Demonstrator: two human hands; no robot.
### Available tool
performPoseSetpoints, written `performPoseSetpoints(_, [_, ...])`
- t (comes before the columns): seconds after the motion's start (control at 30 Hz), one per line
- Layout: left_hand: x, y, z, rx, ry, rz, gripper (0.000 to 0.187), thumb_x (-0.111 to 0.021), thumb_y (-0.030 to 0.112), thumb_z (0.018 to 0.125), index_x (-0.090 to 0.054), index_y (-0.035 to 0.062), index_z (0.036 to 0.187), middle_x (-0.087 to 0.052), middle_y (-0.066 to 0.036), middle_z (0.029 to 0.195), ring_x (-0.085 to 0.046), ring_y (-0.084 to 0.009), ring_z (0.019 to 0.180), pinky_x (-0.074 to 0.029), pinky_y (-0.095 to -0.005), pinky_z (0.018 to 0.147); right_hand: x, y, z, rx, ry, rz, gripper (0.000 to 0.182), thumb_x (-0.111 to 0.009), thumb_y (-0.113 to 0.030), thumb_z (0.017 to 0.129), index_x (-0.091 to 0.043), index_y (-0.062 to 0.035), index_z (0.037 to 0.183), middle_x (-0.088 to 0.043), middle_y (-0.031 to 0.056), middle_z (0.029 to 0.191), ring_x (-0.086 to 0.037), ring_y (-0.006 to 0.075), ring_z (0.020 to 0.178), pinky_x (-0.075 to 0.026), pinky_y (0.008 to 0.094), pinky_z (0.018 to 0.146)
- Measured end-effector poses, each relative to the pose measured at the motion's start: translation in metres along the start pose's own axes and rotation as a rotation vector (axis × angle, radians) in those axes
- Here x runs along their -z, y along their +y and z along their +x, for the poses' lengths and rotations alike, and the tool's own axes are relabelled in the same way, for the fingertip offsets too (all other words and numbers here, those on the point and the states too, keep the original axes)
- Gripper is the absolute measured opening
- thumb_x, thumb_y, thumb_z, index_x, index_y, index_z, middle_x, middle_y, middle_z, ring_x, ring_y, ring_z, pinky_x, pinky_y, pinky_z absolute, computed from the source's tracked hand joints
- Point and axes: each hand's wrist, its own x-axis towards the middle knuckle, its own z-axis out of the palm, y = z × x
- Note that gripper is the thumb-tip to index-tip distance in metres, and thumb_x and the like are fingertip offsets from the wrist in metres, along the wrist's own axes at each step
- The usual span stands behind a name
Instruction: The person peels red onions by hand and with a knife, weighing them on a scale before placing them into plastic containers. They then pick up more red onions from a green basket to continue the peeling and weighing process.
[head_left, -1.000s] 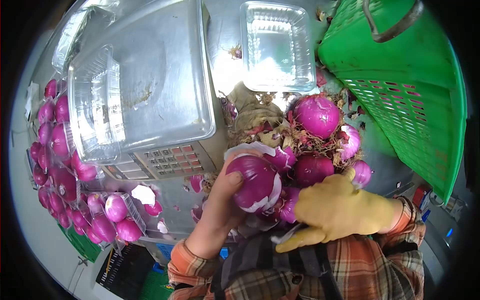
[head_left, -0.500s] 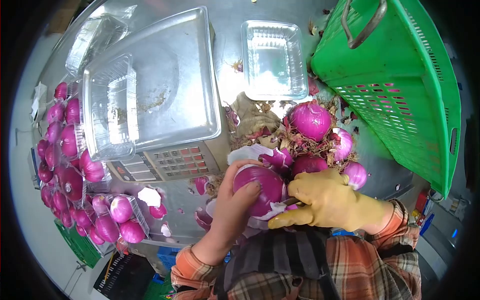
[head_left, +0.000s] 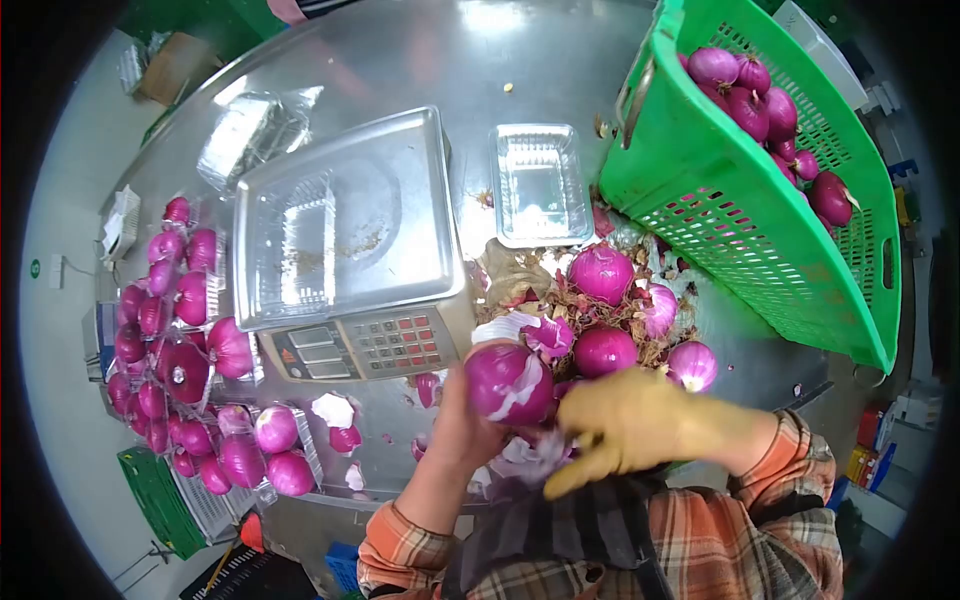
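Observation:
My bare left hand (head_left: pixel 462 420) is wrapped round a red onion (head_left: pixel 509 384) that has a pale strip of skin across its face. Just right of that onion is my right hand (head_left: pixel 625 425), in a yellow glove, its fingers bent and blurred by motion; whether it grips anything is not visible. Whitish peel (head_left: pixel 530 457) hangs blurred below the onion, near the gloved fingers. Beyond my hands, several red onions (head_left: pixel 604 351) lie among dry roots and loose skins. A clear plastic tray (head_left: pixel 542 190) stands behind them.
A scale (head_left: pixel 400 345) with another clear tray (head_left: pixel 305 245) on its pan stands left of centre. At the far left are several packed onions (head_left: pixel 240 461). A green crate (head_left: pixel 740 220) holding onions stands at the right. Wrapped trays (head_left: pixel 245 137) lie at the back left.
The view has tilted up, showing more of the table and the onions in the crate. The held onion has turned, showing a pale strip. My right hand has shifted slightly away from it.

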Motion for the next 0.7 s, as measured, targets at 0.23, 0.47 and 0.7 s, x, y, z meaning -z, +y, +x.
performPoseSetpoints(0.23, [0.002,0.009,-0.031,0.097,-0.483,0.030,0.074,-0.069,0.056,0.073,-0.049,0.0013,0.118,-0.062,-0.014,0.102,-0.066,-0.0267,0.085,-0.059,-0.0417,0.062,0.009,-0.003,-0.021,-0.012,0.263,0.064,0.065,-0.069,-0.065,0.067,-0.056,-0.0023,0.081,-0.059,0.0139,0.069,-0.058,0.0316,0.065,-0.044,0.0402,0.058])
performPoseSetpoints(0.47, [0.001,-0.002,-0.054,0.128,-0.427,0.023,0.072,-0.067,0.054,0.073,-0.050,-0.0010,0.117,-0.062,-0.015,0.102,-0.065,-0.0225,0.090,-0.055,-0.0328,0.080,-0.013,-0.005,-0.034,0.086,0.252,-0.028,0.061,-0.067,-0.064,0.070,-0.064,-0.0073,0.093,-0.062,0.0167,0.074,-0.062,0.0328,0.071,-0.047,0.0407,0.062])
performPoseSetpoints(0.7, [-0.009,-0.015,-0.063,0.046,-0.255,0.071,0.071,-0.060,0.051,0.076,-0.052,-0.0043,0.119,-0.062,-0.019,0.108,-0.065,-0.0282,0.095,-0.054,-0.0390,0.085,-0.024,-0.020,-0.049,0.195,0.243,0.085,0.054,-0.063,-0.058,0.078,-0.065,-0.0068,0.092,-0.062,0.0175,0.076,-0.063,0.0339,0.077,-0.049,0.0413,0.068])
